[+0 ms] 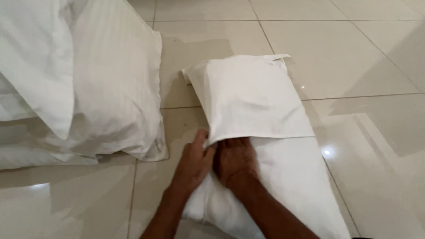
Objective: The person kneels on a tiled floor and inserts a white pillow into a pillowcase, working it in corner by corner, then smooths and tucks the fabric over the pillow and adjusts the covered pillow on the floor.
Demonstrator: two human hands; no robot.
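Gripping the open hem of the white pillowcase, the left hand pinches the fabric edge at about 6 o'clock of the cover, while the right hand lies beside it w/ fingertips tucked under the hem, so whether it's curled or flat I can't tell. Best, I'd judge, to hold that hem taut & even on both sides. White pillow lies on the glossy tile floor, far half sheathed, near half bare; two cased pillows sit at 9 o'clock.

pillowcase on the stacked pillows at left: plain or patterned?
White with faint tone-on-tone stripes, on the stacked pillows; head view, the only one, shows it.
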